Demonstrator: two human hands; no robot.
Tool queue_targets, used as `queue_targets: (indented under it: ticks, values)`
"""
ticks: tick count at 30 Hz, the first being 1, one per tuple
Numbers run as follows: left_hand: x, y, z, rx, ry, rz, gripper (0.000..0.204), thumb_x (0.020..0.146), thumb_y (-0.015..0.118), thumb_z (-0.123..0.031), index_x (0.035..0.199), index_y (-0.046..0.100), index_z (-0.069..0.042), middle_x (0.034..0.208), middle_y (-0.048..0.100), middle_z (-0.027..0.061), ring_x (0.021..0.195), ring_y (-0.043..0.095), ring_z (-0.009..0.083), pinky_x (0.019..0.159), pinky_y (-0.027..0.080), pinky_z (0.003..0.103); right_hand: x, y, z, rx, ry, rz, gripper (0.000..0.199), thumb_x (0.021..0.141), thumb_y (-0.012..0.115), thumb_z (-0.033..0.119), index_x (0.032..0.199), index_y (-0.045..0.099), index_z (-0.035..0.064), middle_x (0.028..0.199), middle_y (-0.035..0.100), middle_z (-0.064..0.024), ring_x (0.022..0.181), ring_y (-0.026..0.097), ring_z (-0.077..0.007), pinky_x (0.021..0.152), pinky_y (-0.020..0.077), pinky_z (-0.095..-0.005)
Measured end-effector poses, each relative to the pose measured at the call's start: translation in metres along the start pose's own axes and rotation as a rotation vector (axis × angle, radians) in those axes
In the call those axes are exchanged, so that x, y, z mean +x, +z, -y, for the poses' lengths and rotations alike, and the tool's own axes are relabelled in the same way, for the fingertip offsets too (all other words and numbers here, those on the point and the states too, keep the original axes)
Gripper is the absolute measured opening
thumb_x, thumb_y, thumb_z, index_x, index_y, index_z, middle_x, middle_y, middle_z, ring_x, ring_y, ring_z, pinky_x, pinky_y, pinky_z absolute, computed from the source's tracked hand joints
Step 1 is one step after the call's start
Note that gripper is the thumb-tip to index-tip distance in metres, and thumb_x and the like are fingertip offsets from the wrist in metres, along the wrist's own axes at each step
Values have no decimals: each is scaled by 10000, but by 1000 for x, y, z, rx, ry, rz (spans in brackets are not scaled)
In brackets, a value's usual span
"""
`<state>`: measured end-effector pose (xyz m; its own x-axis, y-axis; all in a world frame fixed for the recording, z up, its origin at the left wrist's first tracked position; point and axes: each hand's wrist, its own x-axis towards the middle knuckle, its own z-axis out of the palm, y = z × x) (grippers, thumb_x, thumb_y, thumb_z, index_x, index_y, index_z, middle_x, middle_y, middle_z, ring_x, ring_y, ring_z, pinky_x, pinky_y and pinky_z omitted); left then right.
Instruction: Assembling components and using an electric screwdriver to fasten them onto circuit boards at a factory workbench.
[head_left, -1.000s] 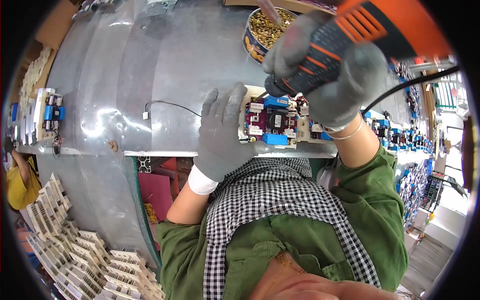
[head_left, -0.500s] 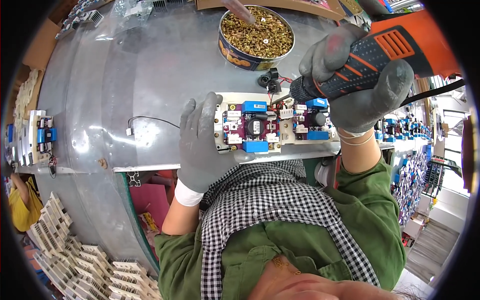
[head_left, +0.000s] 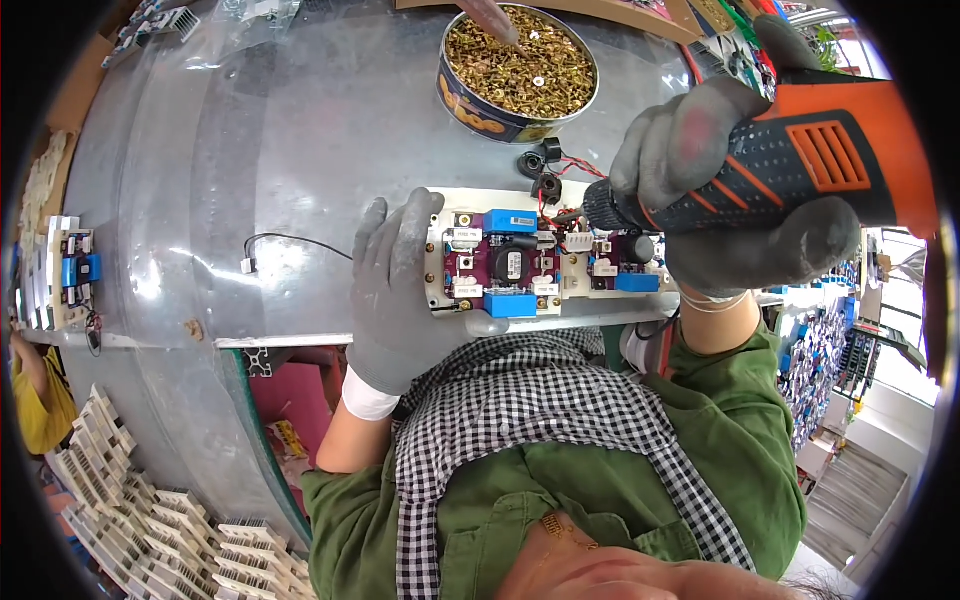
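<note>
My left hand, in a grey glove, holds the left end of a circuit board assembly. Its fingers lie along that end and the thumb is at the front edge. The assembly has a pale base, dark red boards, blue blocks and black round parts. My right hand, also gloved, is wrapped round an orange and black power screwdriver. The tool lies tilted over the assembly's right half, with its chuck above it; I cannot make out the bit's tip. Black ring-shaped parts on red wires lie at the assembly's back edge.
A round tin full of small brass-coloured screws stands behind the assembly on the metal table. Another board unit sits at far left. Pale finned parts are stacked at lower left. A person in a yellow top is beyond.
The screwdriver and my right hand have shifted a little to the right, and the chuck now stands over the assembly's right half. My left hand keeps its hold on the left end.
</note>
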<state>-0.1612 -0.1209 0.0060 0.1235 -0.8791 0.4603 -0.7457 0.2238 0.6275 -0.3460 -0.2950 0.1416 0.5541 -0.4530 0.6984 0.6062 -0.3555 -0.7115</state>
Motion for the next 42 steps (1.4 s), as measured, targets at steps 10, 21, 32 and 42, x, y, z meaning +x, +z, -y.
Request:
queue_targets:
  ticks: [10,21,32,42]
  values:
    - [0,-1,0,10,-21,22,1162,683,611,-829,1450,371,11,1378,556,155,1215,579,367,1137,338,586,-5,4,-9,27,-13,74,1015,890,519,746,1494,271,-30,818,599,-65,487,509,-155,479,488,-369]
    - [-3,5,-2,-19,-4,-35,1205,640,693,-782,1461,368,38,1259,631,172,1168,601,384,1135,341,572,-2,38,9,-471,247,-215,881,890,501,747,1328,474,-17,675,554,-43,492,521,-167,477,495,-368]
    - [0,6,3,9,-12,-51,1245,605,678,-805,1444,386,68,1225,650,195,1156,623,378,1122,360,554,-2,40,49,-82,246,206,714,839,599,735,1097,519,74,694,526,-15,552,550,-148,508,523,-345]
    - [-1,9,2,17,-1,-81,1235,601,688,-799,1432,401,68,1221,652,185,1147,625,375,1117,366,555,-21,43,29,37,261,109,818,804,709,666,1296,390,97,752,588,-52,571,594,-181,531,549,-354]
